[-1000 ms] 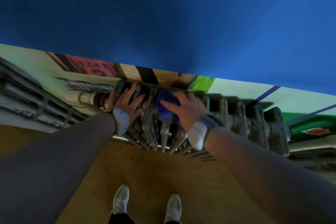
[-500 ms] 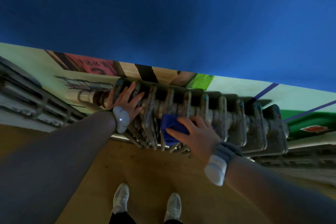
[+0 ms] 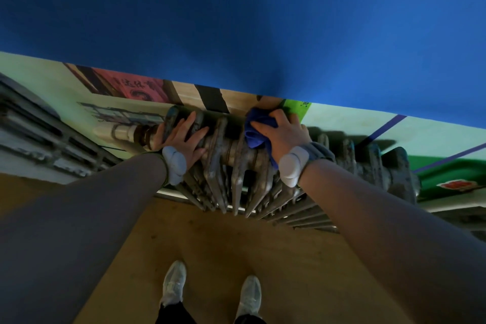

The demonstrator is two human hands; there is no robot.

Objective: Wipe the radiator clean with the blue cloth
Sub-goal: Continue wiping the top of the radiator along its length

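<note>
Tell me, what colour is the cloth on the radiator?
Dark blue cloth, best seen in the head view, under the right hand.

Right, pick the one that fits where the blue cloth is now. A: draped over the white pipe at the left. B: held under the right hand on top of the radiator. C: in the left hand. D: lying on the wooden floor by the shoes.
B: the right hand presses the blue cloth against the radiator top, while the left hand rests bare on the fins.
</note>
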